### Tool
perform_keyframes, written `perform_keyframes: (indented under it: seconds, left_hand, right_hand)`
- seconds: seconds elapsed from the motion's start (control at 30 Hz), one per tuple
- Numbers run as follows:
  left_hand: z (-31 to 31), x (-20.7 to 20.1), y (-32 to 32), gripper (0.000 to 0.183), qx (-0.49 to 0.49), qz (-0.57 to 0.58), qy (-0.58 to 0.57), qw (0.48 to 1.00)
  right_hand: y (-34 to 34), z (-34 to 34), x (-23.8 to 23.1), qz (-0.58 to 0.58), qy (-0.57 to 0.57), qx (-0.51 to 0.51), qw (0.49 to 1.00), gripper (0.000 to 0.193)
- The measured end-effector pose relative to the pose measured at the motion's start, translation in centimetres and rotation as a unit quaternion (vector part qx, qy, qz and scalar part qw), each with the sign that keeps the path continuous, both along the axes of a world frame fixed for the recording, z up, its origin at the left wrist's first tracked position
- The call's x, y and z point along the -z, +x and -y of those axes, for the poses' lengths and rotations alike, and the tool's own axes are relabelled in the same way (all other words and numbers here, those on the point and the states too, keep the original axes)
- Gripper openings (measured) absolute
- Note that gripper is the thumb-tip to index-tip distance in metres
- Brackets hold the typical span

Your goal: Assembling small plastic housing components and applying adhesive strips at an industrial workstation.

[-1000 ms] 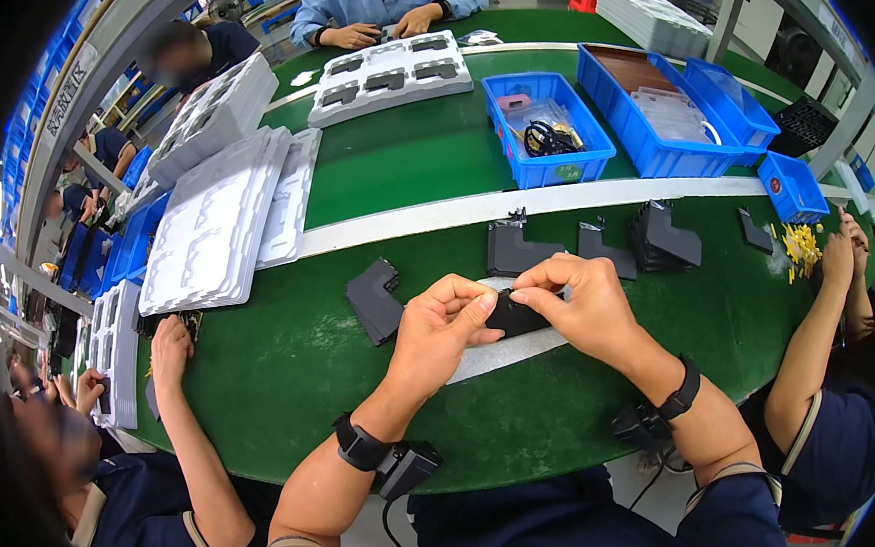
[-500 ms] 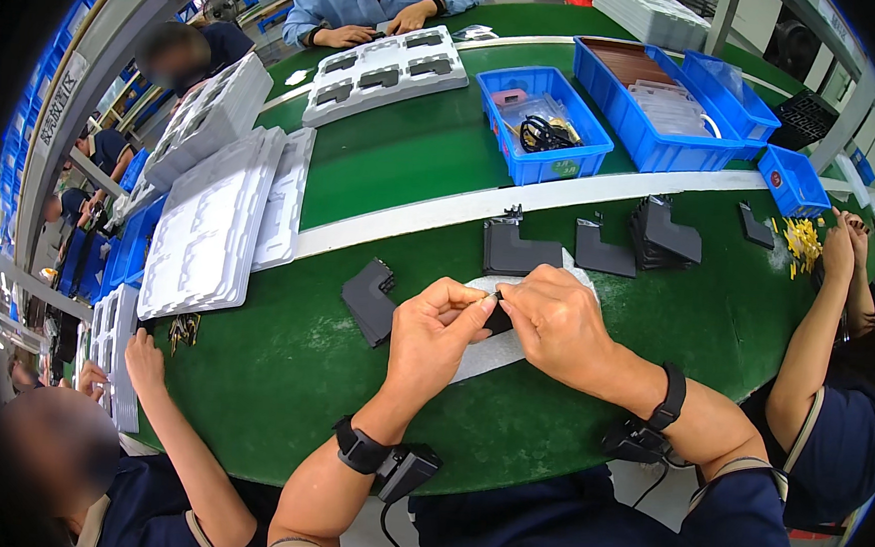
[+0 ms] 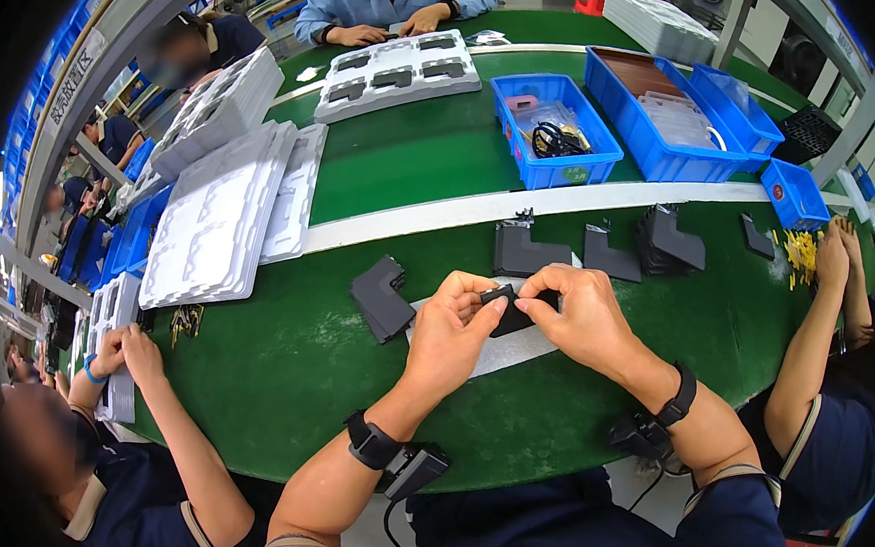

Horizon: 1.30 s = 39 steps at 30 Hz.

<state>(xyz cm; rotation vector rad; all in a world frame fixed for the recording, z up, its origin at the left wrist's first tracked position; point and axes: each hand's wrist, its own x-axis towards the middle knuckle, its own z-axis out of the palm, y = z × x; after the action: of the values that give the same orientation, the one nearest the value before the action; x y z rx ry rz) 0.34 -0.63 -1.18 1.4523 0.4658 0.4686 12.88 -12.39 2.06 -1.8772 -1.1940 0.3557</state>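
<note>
My left hand [image 3: 451, 327] pinches the end of a flat black L-shaped part [image 3: 507, 321] between thumb and fingers. The part is tilted above a white sheet [image 3: 505, 356] on the green table, and my fingers partly cover it. Close beside its end, my right hand [image 3: 580, 312] is closed in a thumb-and-finger pinch; anything between those fingertips is too small to make out. Left of my hands lies a stack of similar black L-shaped parts [image 3: 380, 300]. Beyond them sit another black L-shaped part [image 3: 529, 254], a smaller one [image 3: 611, 259] and a taller stack [image 3: 672, 243].
White moulded trays [image 3: 215, 220] are piled at left, near small yellow-black pieces [image 3: 186, 320]. Blue bins [image 3: 564, 171] stand across the far side. Yellow strips [image 3: 799, 258] lie at right. Co-workers' arms reach in at left [image 3: 183, 428] and right [image 3: 804, 346]; another person works opposite.
My right fingertips have drawn slightly away from my left ones, and more of the black part's end shows in my left hand. The left co-worker's hands have come together. The view has shifted slightly.
</note>
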Motion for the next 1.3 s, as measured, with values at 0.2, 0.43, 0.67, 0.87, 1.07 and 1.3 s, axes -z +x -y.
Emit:
perform_keyframes:
  seconds: [0.2, 0.43, 0.67, 0.87, 1.07, 1.3]
  left_hand:
    - [-0.1, 0.3, 0.0, 0.015, 0.008, -0.002, -0.003, 1.000]
    - [-0.3, 0.0, -0.2, 0.016, 0.022, -0.010, 0.026, 0.999]
    - [-4.4, -2.2, -1.5, 0.034, -0.053, 0.023, 0.025, 0.998]
    - [-9.2, -1.8, -3.6, 0.022, -0.162, -0.072, 0.147, 0.973]
    - [-8.2, -2.5, -3.5, 0.019, -0.231, -0.172, 0.430, 0.855]
    - [-2.9, -1.7, -1.4, 0.017, -0.079, 0.022, 0.163, 0.983]
  right_hand:
    - [0.3, -0.1, 1.1, 0.049, 0.048, -0.009, 0.998, 0.011]
    - [0.5, -0.1, 1.0, 0.029, 0.056, -0.052, 0.997, 0.008]
    - [1.6, -0.2, 0.1, 0.127, 0.157, -0.043, 0.979, 0.021]
    - [4.3, 0.1, 1.4, 0.255, 0.096, 0.003, 0.962, 0.031]
    - [5.1, 0.2, 2.0, 0.240, 0.017, -0.039, 0.970, 0.036]
    - [4.9, -0.1, 1.6, 0.251, 0.019, -0.062, 0.966, 0.029]
